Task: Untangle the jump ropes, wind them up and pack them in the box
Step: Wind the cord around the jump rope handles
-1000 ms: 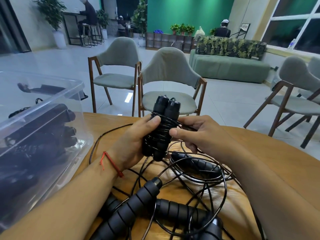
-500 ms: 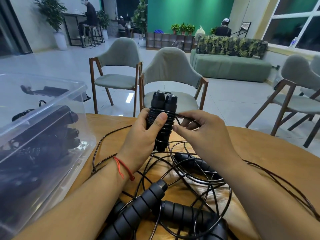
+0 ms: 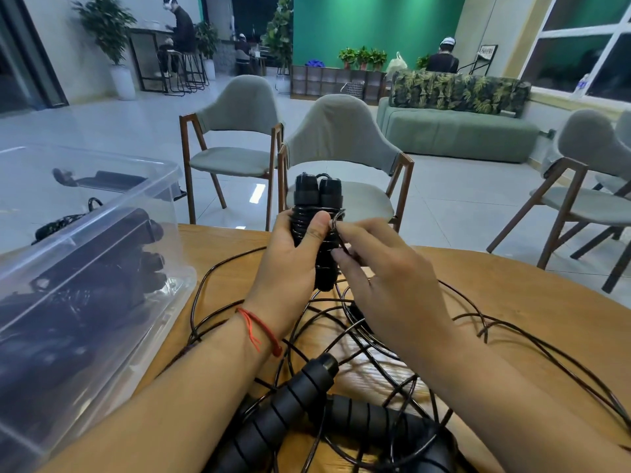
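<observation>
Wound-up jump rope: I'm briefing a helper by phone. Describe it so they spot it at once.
On the wooden table, right of the clear box, lies a tangle of loose cords. Above it the left hand grips the wound-up jump rope upright; the right hand pinches its cord. Unlike the handles lying flat nearby, its two stand paired, bound in cord coils.

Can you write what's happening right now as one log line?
step: wind-up | left hand grips wound rope upright | right hand pinches its cord loop | tangled ropes on table | box at left
</observation>
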Demonstrator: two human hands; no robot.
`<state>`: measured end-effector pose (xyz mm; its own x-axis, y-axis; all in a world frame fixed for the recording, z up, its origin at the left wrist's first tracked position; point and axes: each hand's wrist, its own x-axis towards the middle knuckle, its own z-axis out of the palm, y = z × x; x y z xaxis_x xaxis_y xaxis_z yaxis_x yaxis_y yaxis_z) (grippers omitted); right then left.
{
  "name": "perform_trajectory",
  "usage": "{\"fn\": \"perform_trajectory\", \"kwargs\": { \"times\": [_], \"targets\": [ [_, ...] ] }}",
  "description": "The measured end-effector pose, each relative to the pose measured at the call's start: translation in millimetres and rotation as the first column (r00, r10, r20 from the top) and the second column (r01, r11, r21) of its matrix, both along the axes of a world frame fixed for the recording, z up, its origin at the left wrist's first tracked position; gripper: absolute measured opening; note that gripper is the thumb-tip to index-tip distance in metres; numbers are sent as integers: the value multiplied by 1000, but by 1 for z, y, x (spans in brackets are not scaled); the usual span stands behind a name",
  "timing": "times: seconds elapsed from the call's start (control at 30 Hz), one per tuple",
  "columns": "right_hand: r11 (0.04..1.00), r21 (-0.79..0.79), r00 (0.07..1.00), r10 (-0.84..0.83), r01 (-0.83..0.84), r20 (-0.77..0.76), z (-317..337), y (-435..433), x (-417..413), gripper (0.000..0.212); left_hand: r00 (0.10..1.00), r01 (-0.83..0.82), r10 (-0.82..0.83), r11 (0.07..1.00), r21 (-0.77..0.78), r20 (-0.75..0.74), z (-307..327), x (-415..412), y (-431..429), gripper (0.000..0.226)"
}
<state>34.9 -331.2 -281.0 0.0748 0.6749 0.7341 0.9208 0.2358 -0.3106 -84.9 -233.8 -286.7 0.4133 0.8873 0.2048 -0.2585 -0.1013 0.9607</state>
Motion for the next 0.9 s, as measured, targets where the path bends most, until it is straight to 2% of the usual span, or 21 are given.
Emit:
{"fn": "perform_trajectory", "kwargs": {
  "times": [0.13, 0.27, 0.33, 0.4, 0.5, 0.6, 0.7, 0.9],
  "targets": [
    [995, 6, 967, -102, 103, 233, 1, 0, 1, 39, 999, 33, -30, 995, -94, 34, 6, 3, -8, 31],
    [983, 19, 921, -177, 181, 347, 4, -2, -2, 49, 989, 134, -123, 981, -143, 78, 8, 0, -12, 32],
    [982, -3, 925, -176, 188, 338, 5, -4, 0, 52, 980, 189, -178, 973, -129, 94, 10, -3, -13, 42],
    [984, -21, 933, -163, 179, 321, 7, -4, 4, 45, 973, 224, -217, 970, -92, 78, 10, -3, -14, 53],
    [985, -51, 953, -144, 163, 268, 8, -4, 7, 35, 980, 187, -181, 979, -78, 88, 8, 0, -14, 53],
    [990, -90, 988, -94, 105, 120, 8, -4, 1, 39, 974, 193, -178, 976, -101, 143, 8, 0, -14, 57],
    [992, -78, 991, -88, 96, 98, 9, -6, -3, 41, 955, 247, -228, 965, -87, 188, 8, -4, -12, 53],
    [995, -28, 994, -94, 96, 60, 13, -6, 10, 36, 967, 251, -253, 966, 59, 27, 4, -1, -14, 56]
  ]
}}
